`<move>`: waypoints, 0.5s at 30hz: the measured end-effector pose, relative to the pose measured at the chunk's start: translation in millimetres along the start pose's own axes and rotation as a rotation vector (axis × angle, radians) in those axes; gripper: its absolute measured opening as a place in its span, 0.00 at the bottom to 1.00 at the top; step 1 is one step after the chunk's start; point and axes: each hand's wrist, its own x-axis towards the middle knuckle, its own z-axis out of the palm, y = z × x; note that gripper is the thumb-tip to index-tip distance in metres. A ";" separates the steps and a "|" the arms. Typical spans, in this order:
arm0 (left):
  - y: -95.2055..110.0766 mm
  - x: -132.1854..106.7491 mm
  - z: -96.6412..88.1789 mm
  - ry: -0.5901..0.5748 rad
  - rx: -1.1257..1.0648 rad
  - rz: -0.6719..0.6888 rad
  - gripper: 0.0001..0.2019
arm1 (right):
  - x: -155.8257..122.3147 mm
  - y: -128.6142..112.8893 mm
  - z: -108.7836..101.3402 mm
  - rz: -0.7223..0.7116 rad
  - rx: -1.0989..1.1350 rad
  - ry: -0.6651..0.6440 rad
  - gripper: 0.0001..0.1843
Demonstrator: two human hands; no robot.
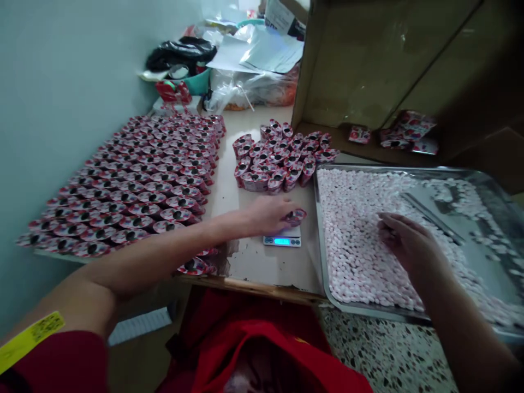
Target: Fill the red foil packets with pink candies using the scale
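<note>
My left hand (268, 214) reaches across the table with its fingers closed around a small printed pouch (296, 217). That pouch stands open-topped on a small digital scale (282, 241) with a lit blue display; its digits are too blurred to read. My right hand (405, 237) is over a metal tray (326, 273), its fingers curled and pressed together. What lies inside those fingers is hidden. Small whitish-pink candies (356, 234) cover the tray's left part thickly. A metal bar (429, 217) lies among them, beyond my right hand.
Rows of open pouches (143, 196) fill the left of the table. A looser cluster of pouches (282, 155) stands behind the scale. A large cardboard box (347, 60) rises behind the tray, with a few sealed packets (413, 128) in it. Plastic bags and papers (262, 52) are heaped at the back.
</note>
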 end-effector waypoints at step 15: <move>-112.9 -122.1 -36.5 0.099 -0.105 -0.305 0.18 | -4.5 -7.7 9.5 -0.172 0.054 0.068 0.16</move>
